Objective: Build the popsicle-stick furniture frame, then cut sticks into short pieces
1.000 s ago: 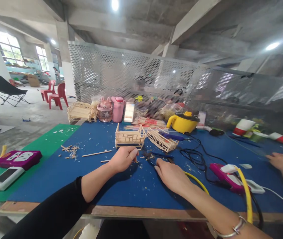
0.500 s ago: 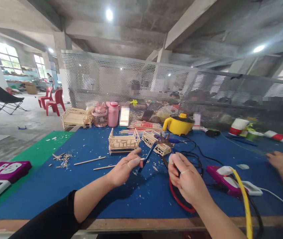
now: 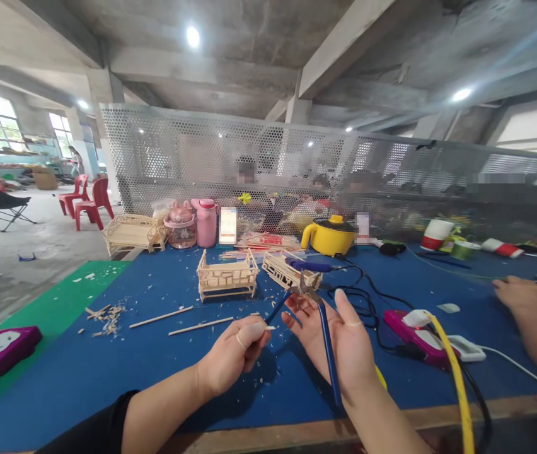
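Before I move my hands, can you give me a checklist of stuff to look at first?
1. Left hand pinching the wooden stick: ok, a pale tip pokes out.
2. Right hand gripping firmly: not ok, its fingers are spread, with the blue-handled pliers across it.
3. Plier handles together: not ok, they stand apart.
4. Left fingers away from the plier jaws: ok, the jaws point away.
5. Pliers clear of the right wooden stick model: cannot tell, they overlap in this view.
6. Other person's hand out of the way: ok, far right.
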Demonstrator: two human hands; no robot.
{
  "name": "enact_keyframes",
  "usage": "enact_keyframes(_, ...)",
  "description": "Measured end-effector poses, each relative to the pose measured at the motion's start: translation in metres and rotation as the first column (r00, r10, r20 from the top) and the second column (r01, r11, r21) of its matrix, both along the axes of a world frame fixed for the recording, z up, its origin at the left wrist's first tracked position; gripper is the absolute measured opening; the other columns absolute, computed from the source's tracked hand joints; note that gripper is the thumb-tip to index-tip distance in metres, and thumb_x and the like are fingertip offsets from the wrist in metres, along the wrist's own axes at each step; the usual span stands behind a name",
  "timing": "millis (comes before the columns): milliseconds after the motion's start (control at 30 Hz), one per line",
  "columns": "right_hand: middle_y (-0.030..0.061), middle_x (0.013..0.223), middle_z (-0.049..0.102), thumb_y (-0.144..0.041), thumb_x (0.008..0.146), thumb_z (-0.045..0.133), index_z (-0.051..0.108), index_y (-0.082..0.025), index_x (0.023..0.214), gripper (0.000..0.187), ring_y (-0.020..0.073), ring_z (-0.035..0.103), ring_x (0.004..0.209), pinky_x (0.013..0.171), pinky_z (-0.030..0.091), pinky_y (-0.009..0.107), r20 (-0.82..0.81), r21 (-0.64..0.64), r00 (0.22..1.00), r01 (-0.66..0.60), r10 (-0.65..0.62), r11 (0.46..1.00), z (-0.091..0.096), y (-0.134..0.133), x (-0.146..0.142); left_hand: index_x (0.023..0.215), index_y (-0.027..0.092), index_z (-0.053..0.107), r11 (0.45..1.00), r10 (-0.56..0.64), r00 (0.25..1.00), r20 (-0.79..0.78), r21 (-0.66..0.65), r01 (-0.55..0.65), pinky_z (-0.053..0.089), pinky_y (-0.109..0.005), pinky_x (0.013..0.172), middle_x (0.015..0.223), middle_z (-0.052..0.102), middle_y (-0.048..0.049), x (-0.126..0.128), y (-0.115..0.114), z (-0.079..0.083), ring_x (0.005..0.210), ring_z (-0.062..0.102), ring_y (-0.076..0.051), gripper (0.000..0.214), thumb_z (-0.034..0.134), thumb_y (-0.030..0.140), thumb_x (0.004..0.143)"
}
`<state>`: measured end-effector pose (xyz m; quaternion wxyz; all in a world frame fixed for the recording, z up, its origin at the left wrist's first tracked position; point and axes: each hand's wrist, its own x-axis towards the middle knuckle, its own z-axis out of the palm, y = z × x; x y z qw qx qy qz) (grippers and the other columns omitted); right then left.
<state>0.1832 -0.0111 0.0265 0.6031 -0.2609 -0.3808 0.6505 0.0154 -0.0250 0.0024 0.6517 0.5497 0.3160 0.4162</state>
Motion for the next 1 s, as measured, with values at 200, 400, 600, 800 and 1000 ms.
enact_keyframes(200,0.0006,0.067,0.066,-0.032,0.079,0.053,0.062,-0.021,0.074,0.016,0.0141,0.061,0.062,0.062,0.052,0.029,-0.087,-0.22,0.988,0.108,-0.129,0.97,-0.01,0.008,-0.002,0.057,0.018,0.039,0.998,0.057,0.998,0.019,-0.042,-0.056,0.014,-0.021,0.038,0.047,0.027,0.0066,-0.001,0.005,-0.004,0.04,0.019,-0.006,0.026,0.04,0.036,0.077)
enact_keyframes(400,0.0007,0.073,0.069,-0.039,0.076,0.058,0.062,-0.022,0.08,0.018,0.0145,0.063,0.067,0.068,0.053,0.031,-0.081,-0.107,0.993,0.072,-0.081,0.992,-0.005,0.007,-0.008,0.056,0.018,0.037,0.996,0.063,0.996,0.065,-0.07,-0.058,0.012,-0.02,0.037,0.048,0.025,0.0068,-0.003,0.008,-0.005,0.04,0.017,-0.005,0.025,0.042,0.034,0.074)
enact_keyframes(600,-0.0002,0.077,0.066,-0.047,0.073,0.059,0.057,-0.024,0.087,0.027,0.0145,0.063,0.07,0.06,0.053,0.027,-0.018,-0.159,0.973,0.224,-0.23,0.961,-0.014,0.011,-0.014,0.056,0.019,0.03,0.979,0.096,0.986,0.134,-0.191,-0.07,0.005,-0.02,0.037,0.05,0.022,0.0071,-0.006,0.009,0.002,0.041,0.011,-0.005,0.024,0.042,0.033,0.071)
enact_keyframes(800,0.0084,0.128,0.05,-0.047,0.067,0.057,0.047,-0.026,0.119,0.058,0.0249,0.045,0.118,0.092,0.04,0.045,0.122,0.089,0.949,-0.302,0.291,0.949,-0.019,-0.01,-0.024,0.055,0.019,0.031,0.983,0.061,0.989,0.135,-0.178,-0.037,0.007,-0.02,0.038,0.048,0.019,0.0073,-0.006,0.009,0.003,0.041,0.011,-0.005,0.023,0.041,0.03,0.072)
enact_keyframes(1000,0.0049,0.116,0.056,-0.011,0.054,0.053,0.043,-0.028,0.123,0.072,0.023,0.05,0.111,0.096,0.036,0.045,0.182,0.2,0.965,-0.225,0.19,0.954,-0.006,-0.007,-0.017,0.061,0.016,0.047,0.989,0.13,0.99,0.059,0.059,-0.133,0.035,-0.02,0.051,0.068,0.048,-0.0001,-0.006,0.012,0.006,0.061,0.042,-0.01,0.027,0.042,0.035,0.079)
